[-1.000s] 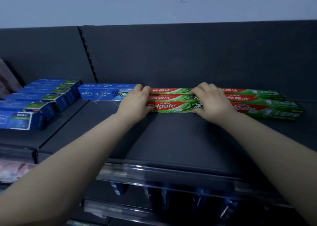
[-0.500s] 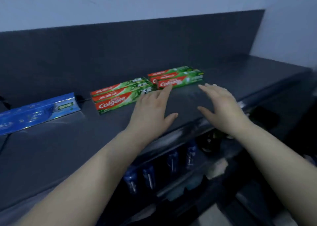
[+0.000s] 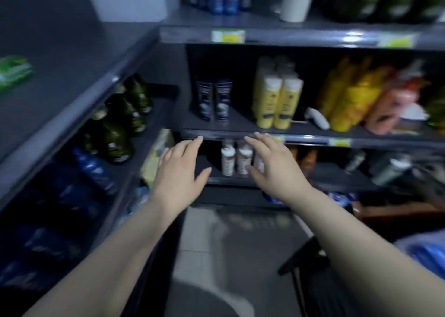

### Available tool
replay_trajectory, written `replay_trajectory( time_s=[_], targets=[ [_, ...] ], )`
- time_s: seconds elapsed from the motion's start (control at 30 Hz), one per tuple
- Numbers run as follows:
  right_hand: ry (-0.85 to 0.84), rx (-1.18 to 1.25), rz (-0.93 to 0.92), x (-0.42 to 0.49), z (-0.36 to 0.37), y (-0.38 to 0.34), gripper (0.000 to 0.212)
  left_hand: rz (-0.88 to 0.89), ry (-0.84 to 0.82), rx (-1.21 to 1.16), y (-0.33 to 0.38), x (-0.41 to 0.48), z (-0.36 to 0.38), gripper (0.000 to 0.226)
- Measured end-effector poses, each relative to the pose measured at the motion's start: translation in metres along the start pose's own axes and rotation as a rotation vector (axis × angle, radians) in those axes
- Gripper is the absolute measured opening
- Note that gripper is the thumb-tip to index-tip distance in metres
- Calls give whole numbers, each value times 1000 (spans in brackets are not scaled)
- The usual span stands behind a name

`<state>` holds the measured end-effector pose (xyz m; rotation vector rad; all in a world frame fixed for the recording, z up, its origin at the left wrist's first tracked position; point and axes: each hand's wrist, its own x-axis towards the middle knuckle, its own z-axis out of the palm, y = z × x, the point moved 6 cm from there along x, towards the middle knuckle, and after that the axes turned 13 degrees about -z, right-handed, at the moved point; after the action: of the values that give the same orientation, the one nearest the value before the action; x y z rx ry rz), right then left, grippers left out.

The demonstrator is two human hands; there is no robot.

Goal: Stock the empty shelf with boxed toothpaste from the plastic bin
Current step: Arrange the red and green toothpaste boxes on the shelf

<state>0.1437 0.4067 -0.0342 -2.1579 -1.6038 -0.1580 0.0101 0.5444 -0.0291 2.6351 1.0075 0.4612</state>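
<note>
The picture is too blurry to read any words. A green toothpaste box (image 3: 13,71) lies far left on the dark shelf (image 3: 72,59). The left hand (image 3: 179,172) and right hand (image 3: 274,165) are open and hold nothing, each grip spread wide.

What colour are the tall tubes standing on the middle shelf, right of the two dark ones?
Pale yellow tubes with white caps, seen in the head view.

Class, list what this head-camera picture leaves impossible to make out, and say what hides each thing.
- Green toothpaste boxes: cut by the left edge and blurred; count unclear.
- Blue object: cropped at the right edge, behind the right forearm; whether it is the bin is unclear.
- Price tags: motion blur makes them unreadable.
- Left hand and right hand: open, holding nothing.
</note>
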Motion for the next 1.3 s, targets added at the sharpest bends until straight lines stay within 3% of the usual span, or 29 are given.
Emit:
replay_trajectory(
  time_s=[0.4, 0.67, 0.73, 0.8, 0.87, 0.9, 1.0, 1.1, 1.17, 1.2, 1.3],
  targets=[
    [111, -61, 513, -281, -121, 144, 59, 422, -324, -231, 270, -95, 128, 62],
    [8, -99, 715, -414, -148, 215, 65, 489, -462, -268, 365, -154, 198, 59],
    [-58, -96, 704, -423, -136, 215, 73, 453, -483, -273, 370, -160, 209, 58],
    [-244, -99, 707, -425, -112, 212, 82, 416, -485, -274, 370, -163, 216, 57],
    [-422, -126, 734, -427, -91, 212, 72, 393, -480, -260, 368, -163, 218, 55],
    [-434, -132, 756, -428, -88, 215, 60, 387, -475, -260, 366, -163, 218, 54],
    [-301, 77, 836, -438, -102, 228, 30, 382, -456, -288, 363, -159, 210, 54],
    [-143, 574, 812, -444, -123, 229, 12, 310, -576, -404, 365, -153, 208, 63],
    [-43, 912, 778, -436, -133, 220, 24, 164, -818, -587, 372, -154, 210, 72],
    [-30, 1014, 765, -432, -134, 216, 29, 99, -903, -667, 374, -155, 211, 66],
    [-22, 942, 745, -415, -133, 212, 40, -81, -914, -844, 366, -149, 203, 24]
  ],
)
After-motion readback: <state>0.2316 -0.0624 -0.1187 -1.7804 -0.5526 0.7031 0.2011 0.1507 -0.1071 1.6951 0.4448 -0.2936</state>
